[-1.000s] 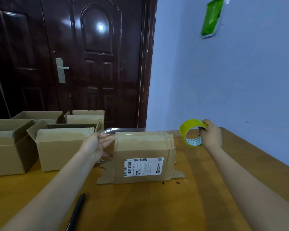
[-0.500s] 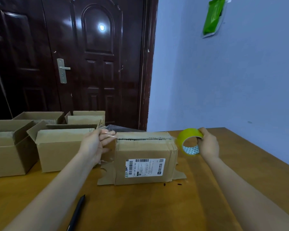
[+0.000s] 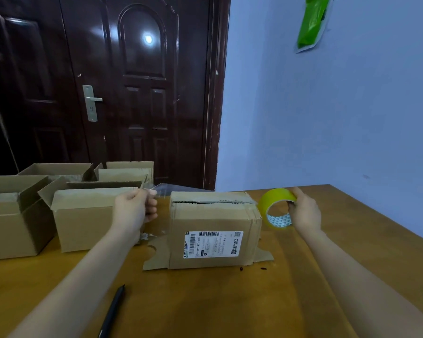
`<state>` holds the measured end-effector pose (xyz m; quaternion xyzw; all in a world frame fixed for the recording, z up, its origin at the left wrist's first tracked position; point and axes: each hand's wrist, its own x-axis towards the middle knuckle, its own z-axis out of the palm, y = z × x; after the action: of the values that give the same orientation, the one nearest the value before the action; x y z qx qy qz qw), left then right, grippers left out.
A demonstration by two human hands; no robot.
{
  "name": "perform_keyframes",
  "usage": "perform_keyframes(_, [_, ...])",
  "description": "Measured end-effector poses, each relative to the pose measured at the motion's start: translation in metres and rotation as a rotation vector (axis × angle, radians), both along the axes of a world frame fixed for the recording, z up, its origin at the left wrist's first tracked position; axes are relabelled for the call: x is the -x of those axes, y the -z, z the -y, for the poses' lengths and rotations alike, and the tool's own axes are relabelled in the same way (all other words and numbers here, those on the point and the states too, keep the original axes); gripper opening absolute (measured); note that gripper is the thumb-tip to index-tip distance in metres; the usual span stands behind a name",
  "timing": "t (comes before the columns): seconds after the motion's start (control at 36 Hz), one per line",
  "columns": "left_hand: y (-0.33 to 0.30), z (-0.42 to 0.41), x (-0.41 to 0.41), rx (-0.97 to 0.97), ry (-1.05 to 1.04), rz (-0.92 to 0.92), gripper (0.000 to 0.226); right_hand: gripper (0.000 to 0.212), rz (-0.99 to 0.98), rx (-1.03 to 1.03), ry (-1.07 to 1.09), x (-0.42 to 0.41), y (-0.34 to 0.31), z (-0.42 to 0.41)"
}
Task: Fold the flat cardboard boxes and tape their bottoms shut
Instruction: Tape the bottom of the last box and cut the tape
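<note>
Cardboard fills the middle of the wooden table (image 3: 352, 240): the labelled box (image 3: 215, 230) sits upside down in front of us with its bottom flaps facing up, the seam between them not yet covered, which is why we judge the taping step is in hand. At nine o'clock of the box, our left hand (image 3: 134, 211) pinches the free end of a clear strip of tape (image 3: 166, 190) between thumb and curled fingers, holding it taut above the seam so it can be laid straight. At three o'clock, our right hand (image 3: 304, 211) grips the yellow tape roll (image 3: 276, 207), fingers curled through its core, so the strip spans the box top. Further out at nine and ten o'clock stand the open boxes (image 3: 83, 215), flaps up. A black pen (image 3: 112, 311) lies at seven o'clock.
</note>
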<state>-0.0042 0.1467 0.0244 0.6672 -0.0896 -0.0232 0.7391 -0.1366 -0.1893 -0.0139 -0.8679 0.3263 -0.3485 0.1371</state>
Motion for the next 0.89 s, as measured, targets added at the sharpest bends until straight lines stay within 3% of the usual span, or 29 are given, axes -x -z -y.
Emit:
perform_keyframes(0.67, [0.055, 0.004, 0.000, -0.084, 0.008, -0.216, 0.025, 0.022, 0.024, -0.030, -0.005, -0.007, 0.012, -0.001])
perform_keyframes(0.89, [0.066, 0.021, 0.002, -0.272, 0.034, -0.204, 0.032, 0.022, 0.095, -0.122, -0.028, -0.017, 0.029, -0.009])
